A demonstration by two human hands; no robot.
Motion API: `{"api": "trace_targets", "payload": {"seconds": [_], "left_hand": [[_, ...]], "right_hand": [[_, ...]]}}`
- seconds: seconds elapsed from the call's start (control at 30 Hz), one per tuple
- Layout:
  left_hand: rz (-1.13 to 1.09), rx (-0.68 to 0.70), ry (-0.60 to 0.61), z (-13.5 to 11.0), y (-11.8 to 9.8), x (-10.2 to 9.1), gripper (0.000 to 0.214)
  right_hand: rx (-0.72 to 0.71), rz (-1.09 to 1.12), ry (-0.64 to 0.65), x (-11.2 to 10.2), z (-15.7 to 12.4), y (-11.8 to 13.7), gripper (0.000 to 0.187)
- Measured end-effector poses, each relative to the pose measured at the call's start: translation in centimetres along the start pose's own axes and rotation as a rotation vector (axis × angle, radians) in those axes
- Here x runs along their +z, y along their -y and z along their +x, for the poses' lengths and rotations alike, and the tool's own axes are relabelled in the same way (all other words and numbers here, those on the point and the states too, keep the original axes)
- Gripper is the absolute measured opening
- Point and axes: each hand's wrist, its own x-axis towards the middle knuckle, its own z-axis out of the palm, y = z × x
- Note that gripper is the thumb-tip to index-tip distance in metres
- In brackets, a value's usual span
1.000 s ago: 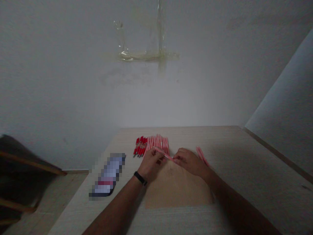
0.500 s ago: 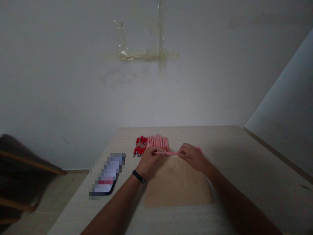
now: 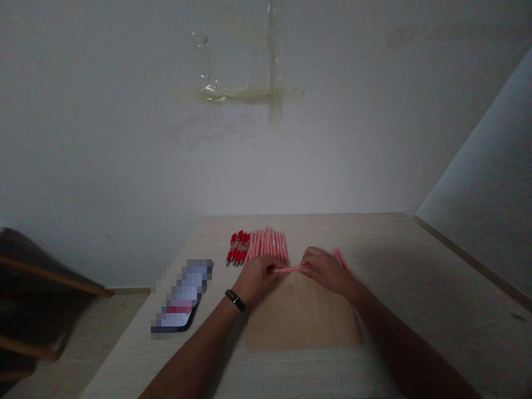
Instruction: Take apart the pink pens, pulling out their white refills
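The left hand and right hand each pinch one end of a pink pen, level above the brown sheet's far edge. Just beyond the left hand, other pink pens lie beside red pens.

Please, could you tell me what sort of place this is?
Probably a simple indoor work corner; whether in a home or a workshop, I cannot tell. A light table stands by a plain grey wall with shiny tape on it, and pink pen-like sticks lie in a row.
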Motion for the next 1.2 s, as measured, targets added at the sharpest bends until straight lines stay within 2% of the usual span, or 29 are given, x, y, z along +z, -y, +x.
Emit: {"api": "trace_targets", "payload": {"seconds": [0.3,0.47,0.8,1.0,1.2], "left_hand": [[-0.018,0.037,-0.051,0.2,0.6,0.0,0.010],[-0.003,0.055,-0.048,0.2,0.3,0.0,0.007],[-0.003,0.071,-0.005,0.4,-0.4,0.2,0.019],[-0.001,0.057,0.010,0.3,-0.8,0.2,0.013],[-0.011,0.044,0.034,0.0,-0.7,0.1,0.007]], "right_hand": [[-0.003,-0.035,0.076,-0.3,-0.2,0.4,0.029],[-0.064,-0.071,0.115,-0.6,-0.1,0.5,0.030],[-0.054,-0.319,0.114,-0.3,0.2,-0.5,0.027],[-0.061,-0.445,0.109,-0.1,0.2,-0.9,0.025],[-0.076,-0.482,0.097,0.2,0.2,-0.6,0.021]]}}
